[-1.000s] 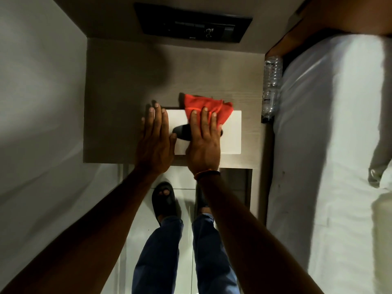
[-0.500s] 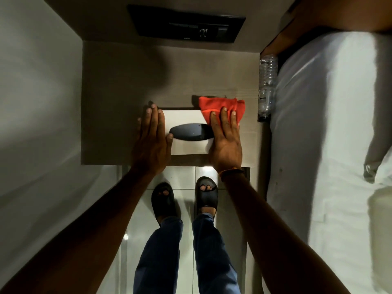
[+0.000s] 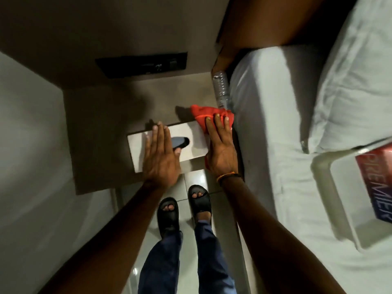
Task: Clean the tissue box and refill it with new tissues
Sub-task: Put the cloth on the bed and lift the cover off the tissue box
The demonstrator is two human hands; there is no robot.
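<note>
Since the bed (image 3: 275,155) eats the whole right side, I'll start there: white sheet, soft and a bit rumpled, with a puffy pillow (image 3: 350,81) up top. A glossy red and blue PREMIER pack (image 3: 379,181) lies on it at the far right edge.

Left of the mattress is the nightstand (image 3: 95,134), a flat rectangular top in matte grey-brown with a faint wood grain. Below it you get pale shiny floor tiles (image 3: 197,179) and the person's black slide sandals (image 3: 168,213).

The tissue box (image 3: 196,143) sits on the front right part of the nightstand, turned slightly askew. It's a smooth white rectangular block with hard edges, a bit of sheen, and a dark oval slot (image 3: 182,141) in the lid.

The hands are apart, one on each half of the box, and neither is gripping anything. The left hand (image 3: 162,160) lies flat on the lid with its fingers straight, covering the left part of the slot. The right hand (image 3: 220,149) is flat too, fingers straight, pressing a red cloth (image 3: 203,112) down over the box's right end.

The cloth looks soft and bunches up past the far right corner of the box. Just beyond it a clear ribbed plastic water bottle (image 3: 221,90) stands against the mattress. Smallest detail: a thin orange thread bracelet (image 3: 229,176) on the right wrist.
</note>
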